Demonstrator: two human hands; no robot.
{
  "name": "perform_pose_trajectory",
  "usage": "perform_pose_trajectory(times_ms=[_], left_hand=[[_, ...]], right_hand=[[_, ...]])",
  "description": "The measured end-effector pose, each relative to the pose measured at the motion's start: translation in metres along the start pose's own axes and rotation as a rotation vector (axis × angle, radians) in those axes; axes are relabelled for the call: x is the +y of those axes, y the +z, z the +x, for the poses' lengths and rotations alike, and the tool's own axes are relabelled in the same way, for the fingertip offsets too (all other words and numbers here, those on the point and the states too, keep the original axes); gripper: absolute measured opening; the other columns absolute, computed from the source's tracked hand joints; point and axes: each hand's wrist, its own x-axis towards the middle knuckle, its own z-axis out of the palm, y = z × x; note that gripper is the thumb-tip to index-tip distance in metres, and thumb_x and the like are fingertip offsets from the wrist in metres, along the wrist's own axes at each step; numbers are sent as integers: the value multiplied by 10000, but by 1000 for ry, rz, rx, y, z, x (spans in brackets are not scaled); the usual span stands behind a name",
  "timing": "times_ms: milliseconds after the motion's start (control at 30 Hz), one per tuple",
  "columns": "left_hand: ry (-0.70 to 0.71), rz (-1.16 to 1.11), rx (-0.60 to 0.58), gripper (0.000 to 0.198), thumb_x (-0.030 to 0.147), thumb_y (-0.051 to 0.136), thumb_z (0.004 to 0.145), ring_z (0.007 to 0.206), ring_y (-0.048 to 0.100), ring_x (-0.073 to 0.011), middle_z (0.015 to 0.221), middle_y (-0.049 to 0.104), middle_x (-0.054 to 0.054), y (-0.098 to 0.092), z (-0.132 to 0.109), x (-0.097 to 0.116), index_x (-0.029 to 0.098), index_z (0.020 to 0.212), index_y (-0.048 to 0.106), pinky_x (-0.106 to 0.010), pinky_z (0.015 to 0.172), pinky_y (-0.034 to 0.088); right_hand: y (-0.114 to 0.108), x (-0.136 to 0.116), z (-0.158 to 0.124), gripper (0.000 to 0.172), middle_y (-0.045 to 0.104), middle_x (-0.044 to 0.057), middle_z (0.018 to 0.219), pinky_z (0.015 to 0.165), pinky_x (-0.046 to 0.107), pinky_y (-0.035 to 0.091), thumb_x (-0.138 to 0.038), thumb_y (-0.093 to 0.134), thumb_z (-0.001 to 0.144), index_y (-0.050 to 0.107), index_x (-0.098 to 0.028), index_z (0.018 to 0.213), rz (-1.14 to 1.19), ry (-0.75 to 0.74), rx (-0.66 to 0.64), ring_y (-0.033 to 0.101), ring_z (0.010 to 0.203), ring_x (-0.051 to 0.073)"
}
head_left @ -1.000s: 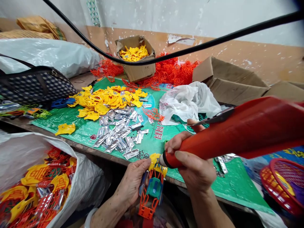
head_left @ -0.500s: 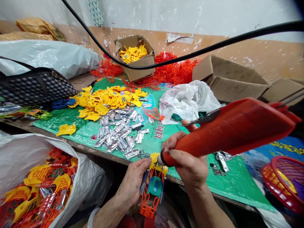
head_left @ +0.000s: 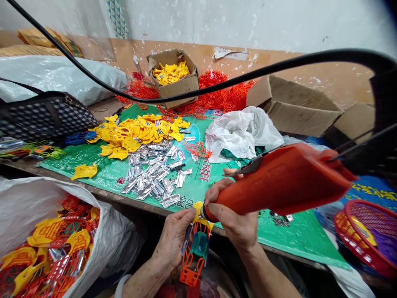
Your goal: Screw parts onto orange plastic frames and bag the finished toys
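Note:
My right hand (head_left: 234, 219) is wrapped round a red electric screwdriver (head_left: 279, 180), one finger raised near its black lever. The tool's tip meets a yellow plastic piece (head_left: 197, 207) at the top of an orange toy car frame (head_left: 190, 275) with a green-blue part (head_left: 200, 244) in its middle. My left hand (head_left: 176, 234) pinches the toy's left side between thumb and fingers, just off the table's front edge. Beyond my hands lie silvery plastic strips (head_left: 155, 176) and a heap of yellow pieces (head_left: 136, 134).
A white sack (head_left: 114, 236) of orange and yellow parts stands front left. A black cable (head_left: 198, 93) arcs across the view. Cardboard boxes (head_left: 305, 111), a box (head_left: 178, 89) of yellow pieces and a white plastic bag (head_left: 238, 130) stand at the back. Front right sits a red basket (head_left: 366, 231).
The screwdriver's rear end has dropped and swung a little left, its tip still on the yellow piece. The cable has shifted its curve, and the whole view has moved slightly.

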Motion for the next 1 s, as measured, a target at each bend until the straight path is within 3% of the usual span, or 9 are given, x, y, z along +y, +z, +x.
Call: perform_pose_trajectory(times_ms=[367,600,700,800,900,1000], left_hand=[[-14,20,60,322,393,860,567,377,436,-57,471,572,46,3,-5,7,135,663,692,-172,395,374],[-14,18,21,306,388,839,617,415,471,-69,519,606,26,-5,-2,5,131,697,694,-187,444,404],[-36,56,-31,301,391,820,650,445,516,-94,543,627,2,-11,2,2,125,710,693,-211,477,433],[-27,93,-5,331,415,814,654,435,522,-104,544,641,-17,-16,5,2,112,721,699,-217,461,417],[1,88,48,305,391,810,645,425,502,-97,534,645,-16,-14,0,6,114,730,718,-209,448,378],[63,75,29,197,268,795,604,493,519,-100,612,683,-18,-5,-13,10,130,739,754,-217,508,384]], right_hand=[[3,6,-2,190,569,-33,777,607,291,446,-105,692,732,610,-239,839,56,-39,36,571,681,133],[6,5,-3,214,576,-39,772,700,326,493,-74,689,699,608,-231,819,98,-35,65,568,671,125],[4,-2,3,199,591,-42,750,694,329,498,-80,696,677,616,-224,788,94,-7,106,571,647,124],[-1,-17,10,171,602,-40,718,690,329,509,-112,728,664,625,-216,753,54,4,156,578,633,126],[-5,-33,7,258,622,-37,694,633,323,517,-163,781,633,631,-240,827,36,53,161,584,603,140],[-7,-33,-6,351,638,-20,680,602,354,530,-223,801,625,626,-265,926,-47,149,143,604,594,178]])
